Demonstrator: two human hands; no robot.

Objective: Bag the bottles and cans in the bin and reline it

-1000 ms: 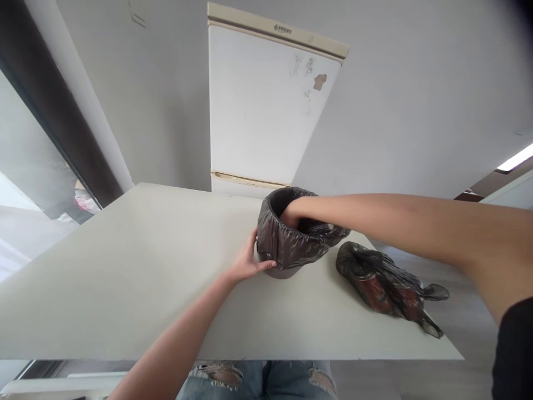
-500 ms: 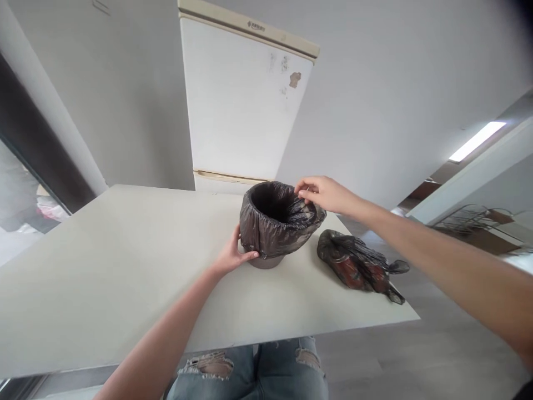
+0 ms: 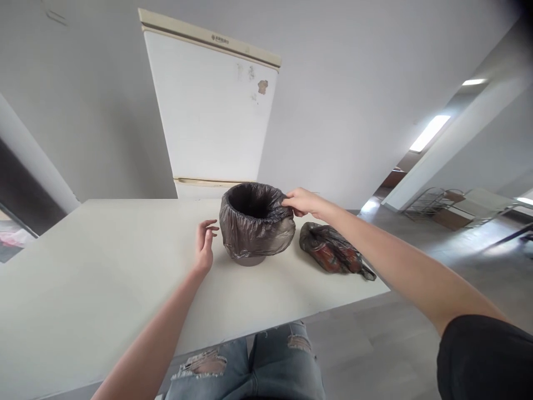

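Observation:
A small trash can [image 3: 249, 261] stands upright on the white table, with only its grey base showing. A dark translucent garbage bag [image 3: 258, 236] lines it and is folded down over the rim, bulging on the right side. My right hand [image 3: 303, 201] has its fingers closed on the bag's right edge near the rim. My left hand [image 3: 205, 241] is just left of the can, fingers apart and off the bag. To the right lies a knotted dark plastic bag [image 3: 331, 250] with reddish contents that I cannot make out.
The white table [image 3: 125, 289] ends in front of my legs and just right of the knotted bag. Behind it a white fridge [image 3: 208, 111] stands against the grey wall. A wire rack [image 3: 428, 203] is on the floor at the far right.
My left hand has let go of the can's side and moved a little away. The right hand has gone from inside the bag's opening to its outer right edge. The view has turned right.

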